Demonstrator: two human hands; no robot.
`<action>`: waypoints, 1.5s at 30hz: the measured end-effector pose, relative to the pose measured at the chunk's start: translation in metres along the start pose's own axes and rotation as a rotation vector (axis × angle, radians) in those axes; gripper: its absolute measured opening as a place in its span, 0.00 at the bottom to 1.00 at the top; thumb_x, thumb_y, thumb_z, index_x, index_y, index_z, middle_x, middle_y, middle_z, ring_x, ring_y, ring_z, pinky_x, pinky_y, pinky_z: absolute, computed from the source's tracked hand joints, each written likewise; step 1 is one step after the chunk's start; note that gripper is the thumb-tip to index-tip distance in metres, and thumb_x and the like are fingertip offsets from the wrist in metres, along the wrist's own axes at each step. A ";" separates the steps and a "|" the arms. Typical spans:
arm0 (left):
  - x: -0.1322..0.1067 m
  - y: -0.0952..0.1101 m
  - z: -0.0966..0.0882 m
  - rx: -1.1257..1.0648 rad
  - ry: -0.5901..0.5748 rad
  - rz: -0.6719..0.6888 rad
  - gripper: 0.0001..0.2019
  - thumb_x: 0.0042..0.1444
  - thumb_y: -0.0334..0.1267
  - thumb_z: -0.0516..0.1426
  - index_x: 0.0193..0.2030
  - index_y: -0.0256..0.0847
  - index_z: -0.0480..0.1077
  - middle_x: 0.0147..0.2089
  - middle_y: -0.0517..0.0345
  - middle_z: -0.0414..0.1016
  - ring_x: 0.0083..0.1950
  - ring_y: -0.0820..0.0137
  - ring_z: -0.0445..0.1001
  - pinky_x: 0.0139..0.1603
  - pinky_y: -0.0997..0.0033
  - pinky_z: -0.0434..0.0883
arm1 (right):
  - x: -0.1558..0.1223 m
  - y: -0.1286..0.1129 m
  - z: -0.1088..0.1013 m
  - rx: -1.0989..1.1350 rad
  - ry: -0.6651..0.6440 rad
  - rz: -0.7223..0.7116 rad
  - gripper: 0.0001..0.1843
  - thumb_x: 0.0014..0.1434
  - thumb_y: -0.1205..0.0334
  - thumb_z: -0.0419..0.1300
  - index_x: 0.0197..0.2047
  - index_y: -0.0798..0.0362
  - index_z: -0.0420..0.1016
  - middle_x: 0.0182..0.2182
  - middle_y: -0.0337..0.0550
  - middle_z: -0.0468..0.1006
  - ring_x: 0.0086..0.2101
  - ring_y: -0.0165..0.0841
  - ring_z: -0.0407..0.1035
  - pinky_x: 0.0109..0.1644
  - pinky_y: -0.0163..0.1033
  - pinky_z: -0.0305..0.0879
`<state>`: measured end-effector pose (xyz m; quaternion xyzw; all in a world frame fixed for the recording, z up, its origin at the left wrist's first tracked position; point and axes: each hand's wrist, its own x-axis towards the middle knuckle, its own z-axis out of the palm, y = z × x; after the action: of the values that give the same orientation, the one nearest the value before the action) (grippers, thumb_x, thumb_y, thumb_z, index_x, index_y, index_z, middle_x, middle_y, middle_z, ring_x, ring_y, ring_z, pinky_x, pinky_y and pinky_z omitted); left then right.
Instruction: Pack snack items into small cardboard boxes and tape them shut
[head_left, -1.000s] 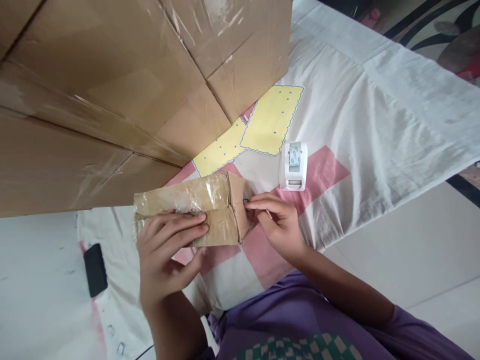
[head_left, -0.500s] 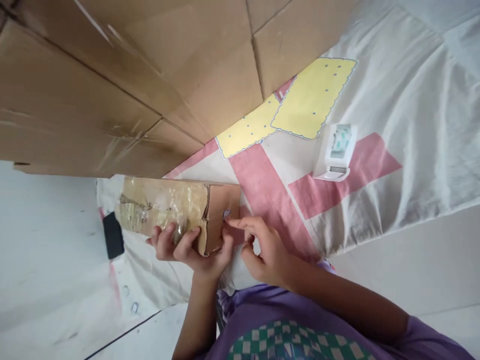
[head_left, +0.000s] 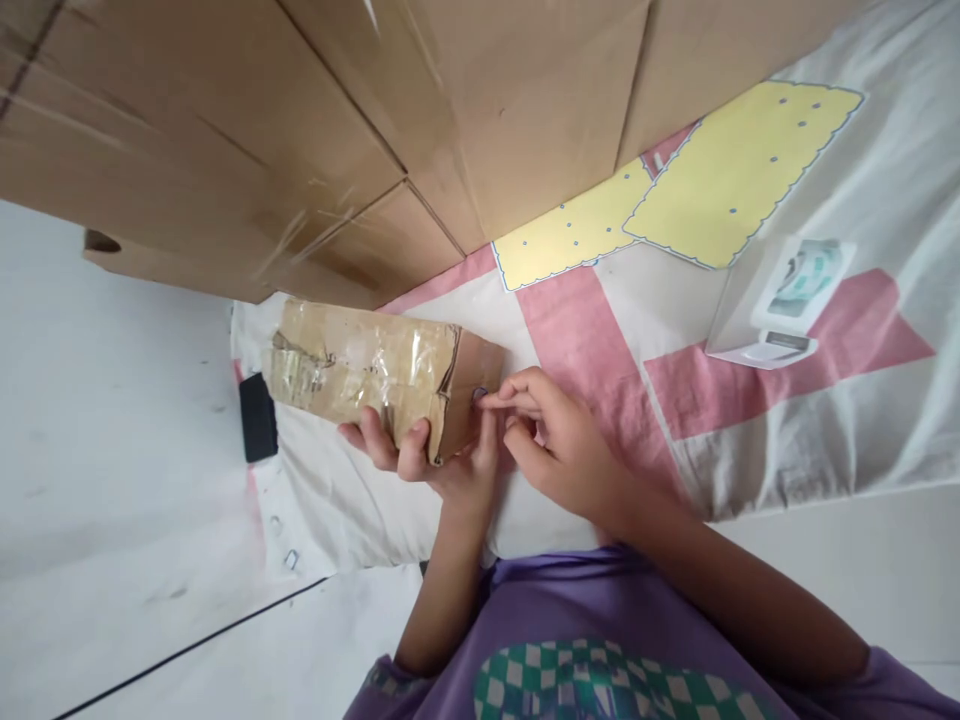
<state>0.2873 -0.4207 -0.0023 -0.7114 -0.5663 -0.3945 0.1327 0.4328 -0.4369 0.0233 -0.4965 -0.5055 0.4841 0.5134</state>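
Observation:
A small, worn cardboard box (head_left: 360, 355), wrapped in shiny clear tape, lies over the cloth near the middle. My left hand (head_left: 442, 455) grips its near right corner, fingers along the front side and thumb on the plain end. A small bluish hole or mark (head_left: 480, 395) shows on that end. My right hand (head_left: 559, 430) reaches in from the right, index finger stretched to this spot and touching it or very near it. Its thumb stays apart from the index finger, and nothing shows in its grasp.
Large taped cardboard (head_left: 360, 120) rises behind the small box. Yellow dotted paper sheets (head_left: 750, 170) and a white case (head_left: 795, 300) with a teal-patterned panel are on the pink-and-white cloth (head_left: 592, 340). A black block (head_left: 258, 415) sits at the left edge; a dark cable (head_left: 187, 645) crosses the floor.
The whole scene has shifted, with the box and hands now further right and higher in view. The box's end looks turned slightly more away. My right index finger stays at the bluish spot.

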 end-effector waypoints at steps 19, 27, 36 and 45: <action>0.005 -0.006 -0.009 0.158 -0.070 0.000 0.31 0.58 0.38 0.62 0.60 0.52 0.47 0.67 0.40 0.56 0.75 0.50 0.58 0.69 0.19 0.57 | 0.075 0.035 -0.022 -0.258 -0.295 -0.383 0.30 0.65 0.66 0.62 0.68 0.47 0.64 0.61 0.50 0.74 0.60 0.48 0.71 0.64 0.56 0.71; 0.000 -0.011 -0.007 0.058 -0.069 -0.018 0.35 0.53 0.38 0.62 0.62 0.54 0.46 0.71 0.42 0.49 0.78 0.48 0.48 0.73 0.18 0.43 | 0.077 0.038 -0.025 -0.210 -0.327 -0.421 0.36 0.60 0.58 0.70 0.69 0.46 0.65 0.64 0.50 0.72 0.62 0.51 0.69 0.68 0.58 0.68; 0.004 -0.019 -0.009 -0.009 -0.062 0.019 0.33 0.54 0.38 0.64 0.59 0.54 0.48 0.71 0.45 0.52 0.78 0.50 0.50 0.75 0.24 0.40 | 0.078 0.042 -0.017 -0.318 -0.278 -0.485 0.31 0.66 0.52 0.66 0.68 0.49 0.65 0.58 0.53 0.75 0.56 0.51 0.71 0.61 0.57 0.71; 0.014 -0.017 -0.011 -0.138 0.009 0.037 0.28 0.54 0.34 0.62 0.55 0.53 0.51 0.63 0.52 0.61 0.75 0.57 0.58 0.78 0.31 0.46 | 0.073 0.046 -0.016 -0.457 -0.236 -0.569 0.33 0.70 0.44 0.59 0.70 0.54 0.62 0.57 0.56 0.74 0.55 0.51 0.70 0.61 0.58 0.70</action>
<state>0.2680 -0.4122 0.0105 -0.7276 -0.5238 -0.4331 0.0931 0.4503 -0.3630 -0.0202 -0.3790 -0.7736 0.2507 0.4416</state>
